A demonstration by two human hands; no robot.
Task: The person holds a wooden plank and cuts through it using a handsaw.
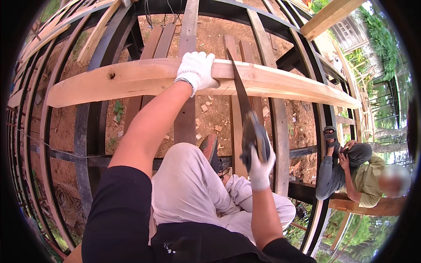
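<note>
A long, pale timber beam [140, 78] lies crosswise in front of me, with a dark knot hole towards its left end. My left hand [195, 73], in a white knit glove, clasps it near the middle, fingers over the far edge and thumb on the near side. In my right hand [262, 170], also gloved, is a handsaw [241, 93], gripped by its dark handle. The blade slants away from me, its far part across the beam just right of my left hand. Whether the teeth have cut into the wood is not visible.
Black metal beams [91, 122] and wooden joists [279, 140] form an open frame over brown earth [210, 115] with scattered wood offcuts. My bent legs [188, 179] are below the timber. To the right, another person [351, 168] sits on the frame. An upper-right post [329, 19] rises there.
</note>
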